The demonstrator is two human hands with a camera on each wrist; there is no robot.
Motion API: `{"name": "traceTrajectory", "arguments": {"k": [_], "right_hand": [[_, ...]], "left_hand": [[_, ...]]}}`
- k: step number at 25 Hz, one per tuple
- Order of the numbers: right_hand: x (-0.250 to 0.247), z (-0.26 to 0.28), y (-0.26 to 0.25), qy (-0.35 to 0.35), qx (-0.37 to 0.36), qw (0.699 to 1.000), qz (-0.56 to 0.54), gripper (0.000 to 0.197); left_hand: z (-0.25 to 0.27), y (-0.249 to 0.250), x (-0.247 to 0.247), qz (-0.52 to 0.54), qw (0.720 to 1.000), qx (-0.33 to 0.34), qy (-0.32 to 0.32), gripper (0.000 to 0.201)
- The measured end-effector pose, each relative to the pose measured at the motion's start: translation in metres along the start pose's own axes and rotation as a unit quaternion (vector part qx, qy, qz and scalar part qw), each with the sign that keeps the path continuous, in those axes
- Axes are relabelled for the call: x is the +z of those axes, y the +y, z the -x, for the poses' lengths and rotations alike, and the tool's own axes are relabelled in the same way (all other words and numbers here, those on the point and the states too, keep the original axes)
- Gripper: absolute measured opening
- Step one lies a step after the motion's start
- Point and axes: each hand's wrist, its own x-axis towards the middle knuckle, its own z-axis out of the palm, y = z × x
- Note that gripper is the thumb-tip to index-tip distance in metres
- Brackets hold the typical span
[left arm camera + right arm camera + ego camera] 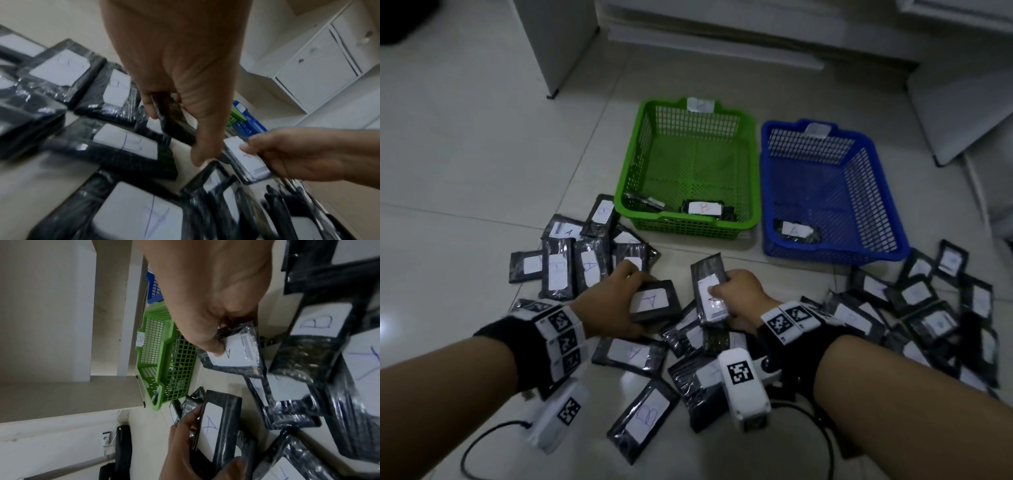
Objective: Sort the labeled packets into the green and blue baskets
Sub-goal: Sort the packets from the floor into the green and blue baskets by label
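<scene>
Glossy flat black packets [642,419], perforated plastic baskets [690,224].

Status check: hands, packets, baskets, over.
Left hand grips A packet. Right hand grips second A packet. Blue basket open, path clear.

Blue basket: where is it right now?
Head view: the blue basket sits on the floor at upper right, right beside the green basket, beyond both hands, with loose packets at its near right corner.

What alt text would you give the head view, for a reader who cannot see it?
Left hand and right hand each hold a black labeled packet above a scattered floor pile. Behind stand a green basket and a blue basket, each holding a few.
</scene>
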Motion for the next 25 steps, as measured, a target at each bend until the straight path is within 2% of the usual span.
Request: {"name": "traceTrajectory", "arguments": {"k": [3,5,6,8,11,14,16,19,21,23,25], "right_hand": [[-0.040,0.009,-0.011,-0.070,0.004,0.997,0.017,0.027],[-0.085,0.016,-0.016,-0.071,-0.010,0.997,-0.013,0.009],[-0.107,0.017,-0.019,-0.063,-0.020,0.998,-0.016,0.003],[-0.157,0.014,-0.022,-0.039,-0.038,0.998,-0.035,0.006],[-0.219,-0.009,-0.016,0.050,-0.049,0.990,-0.124,0.011],[-0.258,-0.045,0.010,0.161,-0.092,0.982,-0.024,0.019],[-0.270,-0.065,0.030,0.185,-0.106,0.974,0.076,0.023],[-0.272,-0.093,0.061,0.166,-0.110,0.963,0.180,0.028],[-0.268,-0.107,0.072,0.168,-0.125,0.958,0.197,0.027],[-0.261,-0.117,0.077,0.155,-0.106,0.961,0.203,0.027],[-0.254,-0.121,0.082,0.111,-0.068,0.964,0.231,0.029]], "left_hand": [[-0.007,0.015,-0.031,0.006,0.997,0.069,-0.034,0.087],[-0.024,0.039,-0.053,-0.017,0.993,0.109,-0.041,0.086],[-0.034,0.053,-0.063,-0.028,0.991,0.125,-0.035,0.087],[-0.063,0.086,-0.079,-0.040,0.987,0.158,0.001,0.090],[-0.116,0.144,-0.083,-0.013,0.977,0.197,0.082,0.091],[-0.166,0.196,-0.061,0.008,0.975,0.181,0.129,0.092],[-0.192,0.214,-0.039,-0.018,0.978,0.163,0.131,0.090],[-0.227,0.227,-0.008,-0.075,0.982,0.130,0.112,0.084],[-0.243,0.231,-0.001,-0.111,0.985,0.114,0.072,0.075],[-0.252,0.232,0.001,-0.147,0.984,0.094,0.042,0.067],[-0.257,0.233,0.005,-0.171,0.983,0.069,0.014,0.067]]}}
